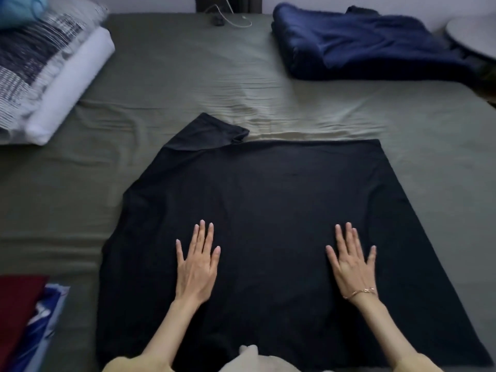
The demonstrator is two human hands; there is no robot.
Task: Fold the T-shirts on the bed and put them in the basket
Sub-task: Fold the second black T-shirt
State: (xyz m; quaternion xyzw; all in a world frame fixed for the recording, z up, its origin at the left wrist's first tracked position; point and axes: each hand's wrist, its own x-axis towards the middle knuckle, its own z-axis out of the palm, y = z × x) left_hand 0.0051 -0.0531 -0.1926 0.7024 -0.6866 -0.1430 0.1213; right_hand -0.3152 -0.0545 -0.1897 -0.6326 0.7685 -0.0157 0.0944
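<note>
A black T-shirt lies spread flat on the olive-green bed, one sleeve sticking out at its far left corner. My left hand rests flat on the shirt's near left part, fingers straight and spread. My right hand, with a thin bracelet at the wrist, lies flat on the near right part in the same way. Neither hand holds any cloth. No basket shows in this view.
A folded dark blue blanket lies at the far right. Stacked pillows and bedding sit at the far left. Dark red and blue-white cloth lies at the near left edge. A white cable runs across the head of the bed.
</note>
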